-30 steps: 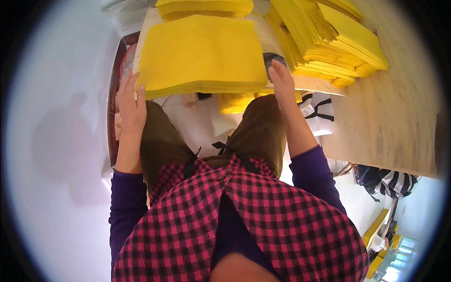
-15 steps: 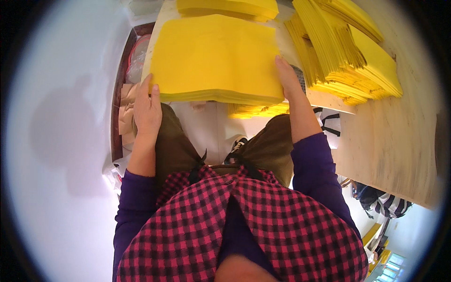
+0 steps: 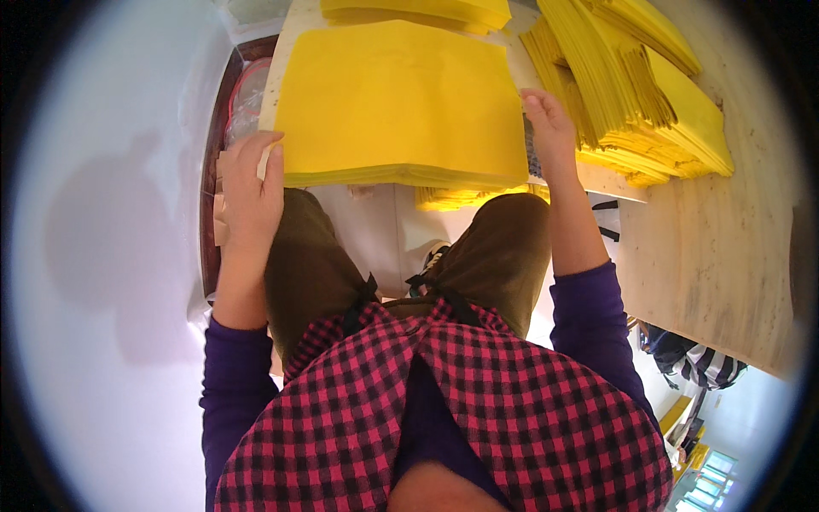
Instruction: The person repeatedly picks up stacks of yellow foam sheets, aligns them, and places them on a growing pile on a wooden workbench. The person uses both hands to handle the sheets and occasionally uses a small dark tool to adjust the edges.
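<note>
A broad stack of yellow sheets [image 3: 401, 102] lies before me on a pale wooden board, its near edge showing several layers. By its left edge is my left hand [image 3: 252, 188], thumb and fingers apart at the near corner. A pale sliver shows between thumb and forefinger; whether it is a held thing or the board behind, I cannot make out. Just off the right edge, my right hand [image 3: 553, 136] has its fingers loosely bent, with nothing visible in them.
Another yellow stack [image 3: 418, 13] lies beyond. At the right, folded yellow bundles [image 3: 631, 94] pile up on a wooden tabletop [image 3: 699, 256]. More yellow sheets [image 3: 452, 198] sit lower down, below the board. Brown cardboard pieces [image 3: 223, 196] stand left, beside a white wall [image 3: 111, 341].
Both hands have let go of the yellow stack's sides and moved outward, the left to the left and the right to the right. The stack stays nearly in place.
</note>
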Demonstrator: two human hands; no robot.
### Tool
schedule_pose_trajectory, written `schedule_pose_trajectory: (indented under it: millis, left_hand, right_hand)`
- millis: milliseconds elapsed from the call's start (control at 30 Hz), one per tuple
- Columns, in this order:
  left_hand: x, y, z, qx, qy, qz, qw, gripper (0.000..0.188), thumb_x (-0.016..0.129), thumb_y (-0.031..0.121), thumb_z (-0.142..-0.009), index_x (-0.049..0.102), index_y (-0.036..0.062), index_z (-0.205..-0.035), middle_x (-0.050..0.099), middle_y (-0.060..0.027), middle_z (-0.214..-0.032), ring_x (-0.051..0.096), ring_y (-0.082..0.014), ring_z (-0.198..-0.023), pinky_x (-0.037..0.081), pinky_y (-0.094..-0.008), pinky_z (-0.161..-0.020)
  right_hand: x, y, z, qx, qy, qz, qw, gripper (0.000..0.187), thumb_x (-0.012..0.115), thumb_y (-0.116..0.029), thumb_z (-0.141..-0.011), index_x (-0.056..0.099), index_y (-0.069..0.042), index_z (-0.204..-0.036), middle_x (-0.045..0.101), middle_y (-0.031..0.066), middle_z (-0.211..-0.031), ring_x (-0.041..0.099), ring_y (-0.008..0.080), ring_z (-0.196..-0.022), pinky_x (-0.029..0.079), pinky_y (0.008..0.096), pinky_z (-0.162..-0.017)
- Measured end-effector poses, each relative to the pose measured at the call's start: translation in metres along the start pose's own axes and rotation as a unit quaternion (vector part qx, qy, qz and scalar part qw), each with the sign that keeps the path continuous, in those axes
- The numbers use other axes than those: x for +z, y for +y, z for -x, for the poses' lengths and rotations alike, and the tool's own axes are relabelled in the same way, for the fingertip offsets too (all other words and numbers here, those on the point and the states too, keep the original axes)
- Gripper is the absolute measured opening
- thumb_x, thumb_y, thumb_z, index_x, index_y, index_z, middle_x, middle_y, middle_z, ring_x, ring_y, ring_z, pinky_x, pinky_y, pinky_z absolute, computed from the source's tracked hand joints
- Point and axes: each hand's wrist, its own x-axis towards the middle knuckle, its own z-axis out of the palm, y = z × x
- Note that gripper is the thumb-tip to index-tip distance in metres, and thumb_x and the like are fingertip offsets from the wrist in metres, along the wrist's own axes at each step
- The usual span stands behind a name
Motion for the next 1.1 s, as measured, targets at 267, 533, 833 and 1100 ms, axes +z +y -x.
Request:
schedule_pose_trajectory:
  millis: [267, 533, 833, 1100]
  left_hand:
    - [0.046, -0.026, -0.075, 0.081, -0.192, -0.029, 0.978, 0.014, 0.06, 0.012, -0.082, 0.061, 0.0033, -0.093, 0.061, -0.0136, -0.095, 0.057, -0.0344, -0.094, 0.046, -0.043, -0.08]
    - [0.088, -0.074, -0.146, 0.059, -0.222, -0.163, 0.959, 0.02, 0.058, 0.02, -0.083, 0.062, 0.0084, -0.099, 0.062, -0.0121, -0.102, 0.057, -0.0337, -0.101, 0.046, -0.0434, -0.086]
    - [0.058, -0.069, -0.094, 0.108, -0.219, -0.046, 0.969, 0.017, 0.057, 0.015, -0.086, 0.061, 0.0041, -0.099, 0.062, -0.0126, -0.1, 0.059, -0.0339, -0.095, 0.047, -0.0406, -0.081]
    - [0.061, -0.073, -0.113, 0.134, -0.154, -0.058, 0.977, 0.017, 0.055, 0.015, -0.089, 0.061, 0.0009, -0.098, 0.062, -0.0149, -0.099, 0.057, -0.0329, -0.095, 0.045, -0.0386, -0.085]
  right_hand:
    - [0.031, 0.002, 0.003, -0.232, -0.063, 0.242, 0.94, 0.028, 0.058, -0.014, -0.087, 0.061, -0.002, -0.112, 0.06, 0.0169, -0.112, 0.053, 0.0334, -0.11, 0.04, 0.0412, -0.098]
    - [0.03, 0.031, -0.085, -0.135, -0.04, 0.325, 0.935, 0.03, 0.057, -0.02, -0.088, 0.061, 0.0, -0.11, 0.059, 0.0183, -0.114, 0.052, 0.0361, -0.11, 0.04, 0.0423, -0.097]
    - [0.019, 0.031, -0.045, -0.265, -0.094, 0.292, 0.914, 0.03, 0.055, -0.023, -0.089, 0.064, -0.001, -0.107, 0.062, 0.0188, -0.11, 0.054, 0.0364, -0.107, 0.042, 0.0432, -0.094]
    - [0.017, 0.02, -0.074, -0.212, -0.032, 0.311, 0.926, 0.029, 0.054, -0.024, -0.09, 0.065, -0.001, -0.105, 0.063, 0.0178, -0.107, 0.056, 0.0356, -0.105, 0.043, 0.0422, -0.093]
